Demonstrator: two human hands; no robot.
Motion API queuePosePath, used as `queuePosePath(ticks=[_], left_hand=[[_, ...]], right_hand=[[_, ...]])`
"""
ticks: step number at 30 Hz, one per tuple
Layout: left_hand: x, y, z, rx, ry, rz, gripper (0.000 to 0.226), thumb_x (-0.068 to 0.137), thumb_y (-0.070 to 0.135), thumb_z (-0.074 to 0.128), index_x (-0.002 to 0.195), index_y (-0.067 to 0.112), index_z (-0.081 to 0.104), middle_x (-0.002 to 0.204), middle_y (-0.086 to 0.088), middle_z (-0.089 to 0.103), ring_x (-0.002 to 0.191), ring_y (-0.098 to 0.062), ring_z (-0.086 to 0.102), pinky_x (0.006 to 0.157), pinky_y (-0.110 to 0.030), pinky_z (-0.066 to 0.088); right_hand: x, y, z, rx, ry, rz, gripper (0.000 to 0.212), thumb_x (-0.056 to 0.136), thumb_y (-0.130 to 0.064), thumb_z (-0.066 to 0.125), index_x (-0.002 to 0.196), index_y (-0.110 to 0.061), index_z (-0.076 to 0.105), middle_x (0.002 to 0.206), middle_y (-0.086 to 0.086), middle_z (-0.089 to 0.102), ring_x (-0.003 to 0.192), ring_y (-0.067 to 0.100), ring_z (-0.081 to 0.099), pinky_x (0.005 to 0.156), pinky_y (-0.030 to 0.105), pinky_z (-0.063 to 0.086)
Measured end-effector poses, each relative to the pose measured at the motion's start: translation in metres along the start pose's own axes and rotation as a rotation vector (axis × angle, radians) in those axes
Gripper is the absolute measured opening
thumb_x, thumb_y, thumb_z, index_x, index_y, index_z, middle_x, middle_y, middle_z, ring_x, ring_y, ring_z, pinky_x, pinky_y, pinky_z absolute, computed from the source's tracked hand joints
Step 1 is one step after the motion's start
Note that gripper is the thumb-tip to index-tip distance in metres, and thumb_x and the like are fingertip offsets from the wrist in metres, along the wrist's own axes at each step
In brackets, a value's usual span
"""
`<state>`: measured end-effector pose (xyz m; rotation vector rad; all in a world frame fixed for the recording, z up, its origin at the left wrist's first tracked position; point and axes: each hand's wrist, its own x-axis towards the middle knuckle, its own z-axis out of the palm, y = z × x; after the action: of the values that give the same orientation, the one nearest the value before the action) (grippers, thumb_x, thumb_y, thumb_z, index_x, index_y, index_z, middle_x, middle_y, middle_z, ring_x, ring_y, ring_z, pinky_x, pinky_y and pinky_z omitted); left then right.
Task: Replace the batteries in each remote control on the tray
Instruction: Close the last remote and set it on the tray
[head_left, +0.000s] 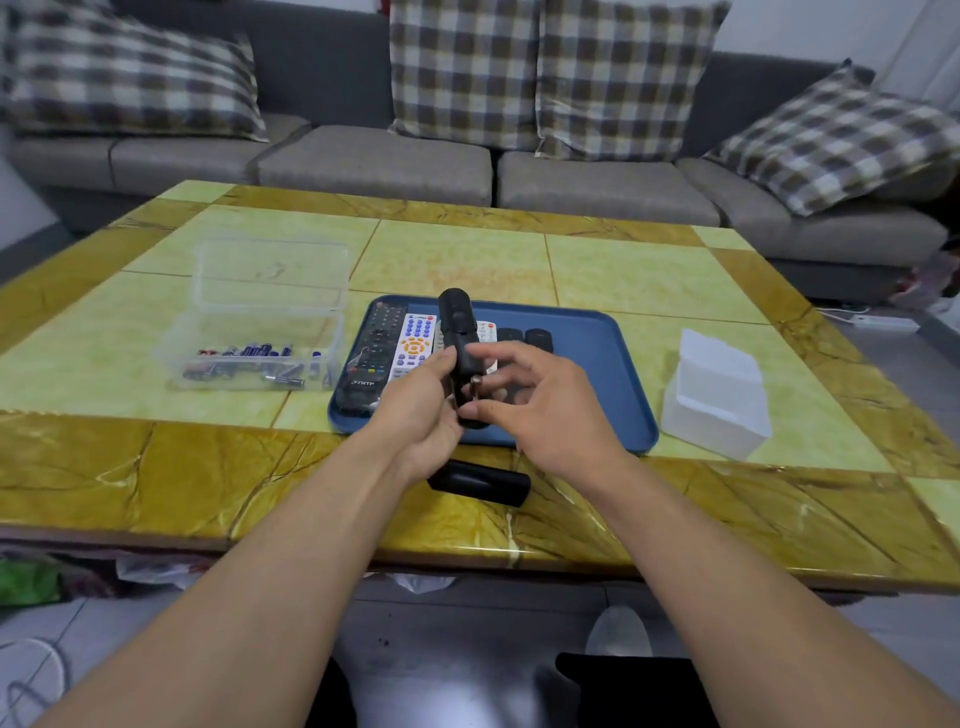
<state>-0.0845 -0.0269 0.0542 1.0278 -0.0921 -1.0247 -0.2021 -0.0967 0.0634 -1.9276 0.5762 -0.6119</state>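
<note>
Over the near edge of the blue tray (597, 332), which sits mid-tabletop (467, 260) toward its front edge, the left hand (421, 410) grips a black remote (460, 343) held upright, long axis running away toward the sofa. The right hand (540, 410) pinches a battery (475, 382) at its lower end. Bare tabletop lies between the tray, the clear battery box (254, 358) left, the white container (717, 395) right, and the black cover (480, 482) near the front edge.

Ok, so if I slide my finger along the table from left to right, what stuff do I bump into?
Clear plastic box of batteries → long black remote control at the left end of the blue plastic tray → white remote control with blue and orange buttons → black remote control held up in both hands → white frosted plastic box.
</note>
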Motion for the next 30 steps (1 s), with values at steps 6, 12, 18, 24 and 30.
queuePosePath(ticks=[6,12,18,24,30], left_hand=[[0.0,0.001,-0.002,0.011,-0.01,0.02,0.034,0.108,0.017,0.042,0.133,-0.001,0.057,0.111,-0.02,0.068,0.102,-0.031,0.064,0.085,-0.043,0.06],[0.0,0.0,-0.004,0.029,-0.057,0.032,0.03,0.107,0.02,0.045,0.122,0.004,0.066,0.106,-0.015,0.07,0.093,-0.025,0.069,0.093,-0.047,0.058],[-0.001,0.002,-0.003,0.065,-0.056,0.011,0.038,0.107,0.026,0.043,0.132,0.002,0.059,0.124,-0.019,0.069,0.105,-0.032,0.068,0.092,-0.043,0.056],[-0.002,0.001,-0.002,0.072,-0.082,-0.009,0.037,0.108,0.025,0.042,0.128,0.002,0.063,0.112,-0.016,0.072,0.103,-0.029,0.067,0.083,-0.035,0.054],[-0.008,0.0,0.004,0.019,-0.16,-0.025,0.034,0.109,0.022,0.039,0.124,0.001,0.06,0.096,-0.015,0.076,0.092,-0.03,0.073,0.075,-0.039,0.063]], right_hand=[[-0.002,-0.002,-0.003,0.053,0.068,-0.009,0.012,0.089,-0.023,0.074,0.098,-0.019,0.065,0.088,-0.005,0.076,0.058,0.011,0.065,0.047,0.016,0.045],[0.001,-0.006,-0.007,0.042,-0.012,-0.025,0.026,0.102,-0.019,0.054,0.123,-0.025,0.068,0.098,-0.008,0.073,0.082,-0.004,0.068,0.076,0.016,0.054],[0.004,0.006,-0.008,-0.08,0.08,-0.011,0.018,0.08,-0.027,0.083,0.088,-0.027,0.066,0.07,-0.01,0.064,0.066,0.01,0.061,0.074,0.039,0.055],[0.004,0.004,-0.01,-0.107,0.011,-0.035,0.022,0.08,-0.023,0.083,0.1,-0.031,0.078,0.09,-0.006,0.071,0.085,0.024,0.068,0.085,0.044,0.055],[0.003,0.002,-0.009,0.046,0.095,-0.042,0.022,0.081,-0.011,0.081,0.1,-0.021,0.076,0.084,-0.004,0.074,0.077,0.015,0.072,0.072,0.026,0.06]])
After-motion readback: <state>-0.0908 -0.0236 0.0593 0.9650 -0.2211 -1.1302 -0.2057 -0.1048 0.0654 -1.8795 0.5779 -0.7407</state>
